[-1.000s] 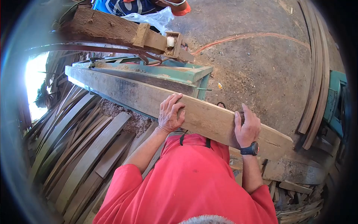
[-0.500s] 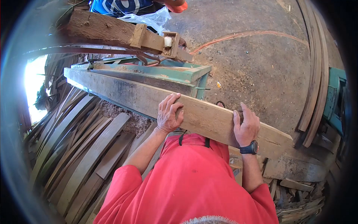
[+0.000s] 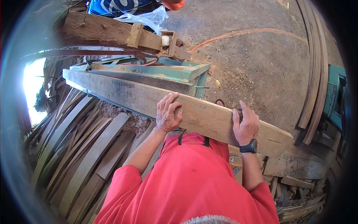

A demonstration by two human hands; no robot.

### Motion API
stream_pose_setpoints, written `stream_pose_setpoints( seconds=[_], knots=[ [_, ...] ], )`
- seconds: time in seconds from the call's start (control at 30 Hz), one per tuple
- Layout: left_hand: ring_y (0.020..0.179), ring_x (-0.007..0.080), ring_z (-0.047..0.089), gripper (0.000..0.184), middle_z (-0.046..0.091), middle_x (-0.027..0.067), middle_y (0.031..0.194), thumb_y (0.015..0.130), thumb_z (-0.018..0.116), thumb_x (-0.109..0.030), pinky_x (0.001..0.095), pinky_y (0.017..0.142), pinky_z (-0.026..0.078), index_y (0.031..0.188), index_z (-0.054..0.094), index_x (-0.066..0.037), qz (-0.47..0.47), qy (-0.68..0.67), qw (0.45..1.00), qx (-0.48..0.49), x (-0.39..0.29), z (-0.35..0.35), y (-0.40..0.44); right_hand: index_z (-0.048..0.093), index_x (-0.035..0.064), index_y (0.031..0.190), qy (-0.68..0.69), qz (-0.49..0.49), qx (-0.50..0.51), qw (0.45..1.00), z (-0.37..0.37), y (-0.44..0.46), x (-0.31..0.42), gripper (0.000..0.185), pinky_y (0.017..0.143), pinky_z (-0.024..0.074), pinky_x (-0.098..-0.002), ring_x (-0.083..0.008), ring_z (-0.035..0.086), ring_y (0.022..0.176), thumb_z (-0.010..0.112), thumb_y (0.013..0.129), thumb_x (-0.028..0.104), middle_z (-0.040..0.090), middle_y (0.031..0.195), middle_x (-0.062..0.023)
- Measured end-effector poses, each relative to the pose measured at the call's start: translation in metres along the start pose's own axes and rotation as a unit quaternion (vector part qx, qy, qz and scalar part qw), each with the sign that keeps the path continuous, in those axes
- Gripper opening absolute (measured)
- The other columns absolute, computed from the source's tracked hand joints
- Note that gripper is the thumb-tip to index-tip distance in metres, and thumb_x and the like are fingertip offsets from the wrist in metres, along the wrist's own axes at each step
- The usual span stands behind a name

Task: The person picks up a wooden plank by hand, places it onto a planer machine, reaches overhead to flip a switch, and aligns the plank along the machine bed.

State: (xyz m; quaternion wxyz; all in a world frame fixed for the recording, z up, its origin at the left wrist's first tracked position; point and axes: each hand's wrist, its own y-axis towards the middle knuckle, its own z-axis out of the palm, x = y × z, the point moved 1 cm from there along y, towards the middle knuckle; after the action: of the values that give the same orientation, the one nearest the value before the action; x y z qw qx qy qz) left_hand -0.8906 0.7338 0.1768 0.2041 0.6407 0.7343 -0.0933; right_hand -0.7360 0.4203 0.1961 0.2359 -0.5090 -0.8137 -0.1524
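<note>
A long, thick wooden plank [image 3: 209, 115] lies across the front of my body, slanting from the green machine at the upper left down to the right. My left hand [image 3: 168, 112] grips it near the middle, fingertips bent over its far upper edge and palm against its face. Closer to the right end, my right hand [image 3: 246, 125] holds the same plank, with the thumb on the face and the fingers at the far edge, partly hidden. A dark watch [image 3: 249, 146] is on my right wrist.
Beyond the plank stands a green metal machine frame [image 3: 182, 75], below a rough timber beam [image 3: 99, 30]. Several cut boards [image 3: 87, 149] are stacked at left, and offcuts [image 3: 296, 182] lie lower right. Long strips [image 3: 315, 74] rest at right. Another person's blue clothing [image 3: 123, 6] shows at the top.
The view has shifted very slightly. Both hands keep the same grip on the plank, with no clear movement of the plank itself.
</note>
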Motion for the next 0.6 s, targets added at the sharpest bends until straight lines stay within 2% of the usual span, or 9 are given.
stream_pose_setpoints(
  seconds=[0.6],
  knots=[
    [0.145,0.04,0.054,0.038,0.06,0.0128,0.155,0.09,0.073,-0.022,0.0528,0.117,0.04,0.125,0.062,-0.014,0.002,0.002,1.0,-0.001,-0.0009,-0.0009,0.0006,0.071,0.0064,0.136,-0.003,0.005,0.009,1.0,-0.0003,0.0001,0.0011,0.04,0.085,0.0526,-0.0457,-0.0312,0.069,0.093,0.073,0.103,0.03,0.074,0.102,-0.0102]
  ],
)
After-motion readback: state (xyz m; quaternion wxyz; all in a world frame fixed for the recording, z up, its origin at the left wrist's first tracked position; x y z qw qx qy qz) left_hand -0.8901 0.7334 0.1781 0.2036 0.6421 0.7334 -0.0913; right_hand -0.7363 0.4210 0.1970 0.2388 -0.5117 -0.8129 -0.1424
